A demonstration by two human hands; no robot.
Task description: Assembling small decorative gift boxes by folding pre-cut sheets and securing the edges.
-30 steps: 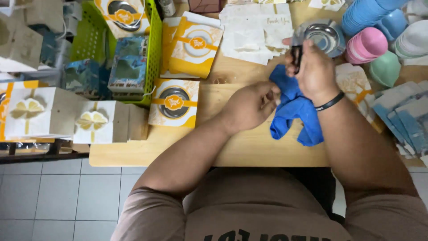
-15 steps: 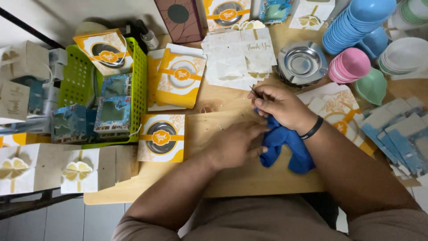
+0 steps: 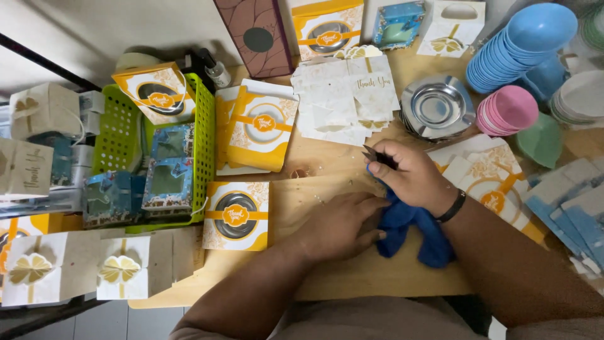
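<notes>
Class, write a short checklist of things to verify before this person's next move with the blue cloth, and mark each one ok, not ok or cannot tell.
1. Left hand rests on the blue cloth, pinning it to the wooden table: ok.
2. Right hand grips a thin dark pointed tool: ok.
3. Tool tip points away from the left hand: ok.
4. What kind of tool it is: cannot tell.
5. Shiny round metal dish stands apart from both hands: ok.
6. Orange and white windowed gift box lies apart from the cloth: ok.
</notes>
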